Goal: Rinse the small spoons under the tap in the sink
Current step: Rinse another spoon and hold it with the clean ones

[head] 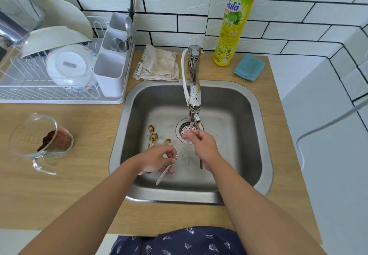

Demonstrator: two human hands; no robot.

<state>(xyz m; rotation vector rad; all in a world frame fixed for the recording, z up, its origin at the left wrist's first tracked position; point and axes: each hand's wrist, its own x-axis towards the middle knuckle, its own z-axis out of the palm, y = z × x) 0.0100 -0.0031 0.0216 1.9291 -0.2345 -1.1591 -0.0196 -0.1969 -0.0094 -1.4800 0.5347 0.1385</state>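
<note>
Over the sink [256,135], the left hand [157,161] pinches a silver spoon [169,167] by its handle while the right hand [203,145] grips another under the tap [194,95] — three gold spoons [153,137] lie on the basin floor.

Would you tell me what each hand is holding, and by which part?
The left hand pinches a spoon mid-handle. The right hand rubs its bowl end under the tap.
</note>
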